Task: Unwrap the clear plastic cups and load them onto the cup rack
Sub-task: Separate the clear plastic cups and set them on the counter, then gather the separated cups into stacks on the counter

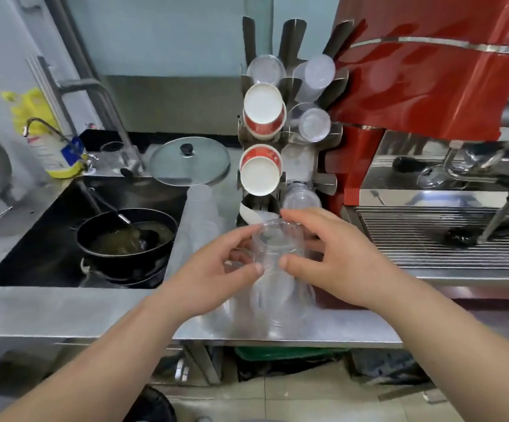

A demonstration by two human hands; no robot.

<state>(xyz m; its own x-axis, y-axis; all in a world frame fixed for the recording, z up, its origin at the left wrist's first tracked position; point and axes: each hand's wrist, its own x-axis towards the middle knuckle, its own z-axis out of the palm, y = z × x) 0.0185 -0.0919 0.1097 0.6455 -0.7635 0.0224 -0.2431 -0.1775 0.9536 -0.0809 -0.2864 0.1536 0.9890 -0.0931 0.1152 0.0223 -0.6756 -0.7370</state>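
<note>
A stack of clear plastic cups [280, 281] stands bottom-up on the steel counter [64, 312], near its front edge. My left hand [213, 269] grips the stack's upper part from the left, and my right hand [329, 257] grips it from the right. Whether a wrapper still covers the stack, I cannot tell. Just behind stands the metal cup rack [289, 86], holding clear cups [314, 124] on its right column and red paper cups [264, 112] on its left. Another sleeve of clear cups [201, 220] lies on the counter to the left of the rack.
A sink [34, 239] at the left holds a black pan [125, 236] with a ladle. Behind it lie a glass pot lid [189, 161] and a yellow bottle [52, 147]. A red espresso machine [430, 117] with a drip grille [430, 236] fills the right.
</note>
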